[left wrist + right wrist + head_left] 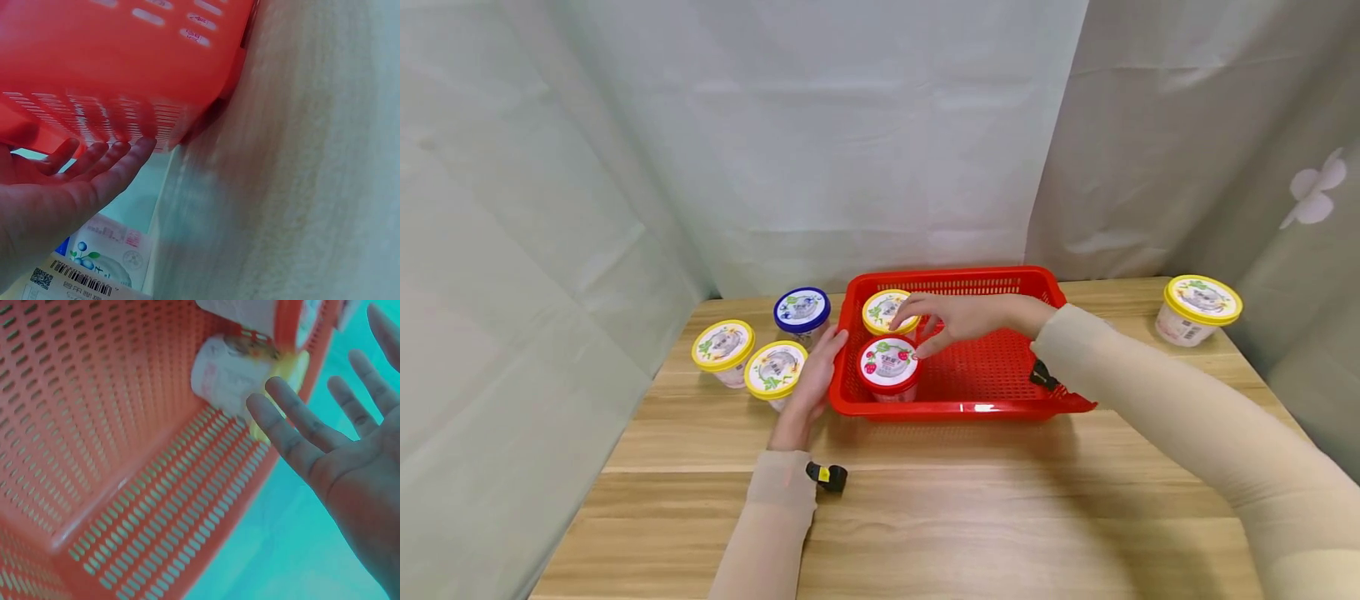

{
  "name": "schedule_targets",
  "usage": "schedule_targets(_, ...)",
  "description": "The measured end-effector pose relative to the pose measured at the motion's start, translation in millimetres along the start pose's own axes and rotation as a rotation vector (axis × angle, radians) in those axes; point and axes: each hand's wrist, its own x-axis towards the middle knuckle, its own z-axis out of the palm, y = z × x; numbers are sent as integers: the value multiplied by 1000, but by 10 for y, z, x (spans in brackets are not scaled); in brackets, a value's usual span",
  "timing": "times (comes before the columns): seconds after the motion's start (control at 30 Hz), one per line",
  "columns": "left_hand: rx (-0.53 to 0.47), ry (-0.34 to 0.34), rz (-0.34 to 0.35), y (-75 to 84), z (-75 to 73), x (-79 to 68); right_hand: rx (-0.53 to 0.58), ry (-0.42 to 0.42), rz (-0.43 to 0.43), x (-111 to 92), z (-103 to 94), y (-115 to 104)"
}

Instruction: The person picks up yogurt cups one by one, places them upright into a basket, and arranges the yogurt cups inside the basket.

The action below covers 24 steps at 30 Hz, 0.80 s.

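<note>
A red plastic basket (970, 408) stands on the table, holding a red-lidded tub (889, 367) in front and a yellow-lidded tub (883, 310) behind it. Over these two lids my right hand (958, 319) reaches in from the right, its fingers spread with nothing between them. In the right wrist view the fingertips overlap the yellow lid (294, 375). My left hand (816, 371) lies along the basket's left end, fingers extended toward its slotted wall (137, 119). Beside that hand stand a blue-lidded tub (802, 310) and a yellow-lidded tub (775, 371).
Another yellow-lidded tub (724, 350) is at the table's left side. One more yellow-lidded tub (1198, 308) stands far right, close to the back edge. The wooden table (970, 517) meets hanging pale cloth (850, 125) behind and on both sides.
</note>
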Motion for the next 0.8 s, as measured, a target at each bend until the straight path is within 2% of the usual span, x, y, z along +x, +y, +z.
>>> schedule_targets(0.33, 16, -11, 6, 1, -62, -3, -16, 175, -53, -389, -301, 45)
schedule_targets(0.5, 16, -9, 5, 4, -66, -2, -15, 302, -80, -548, -372, 148)
schedule_targets(0.6, 23, -10, 5, 7, -75, -2, 1, 381, -77, -634, -389, 220)
schedule_targets(0.8, 26, -5, -7, 5, -87, -6, 37, 511, -19, -816, -451, 340)
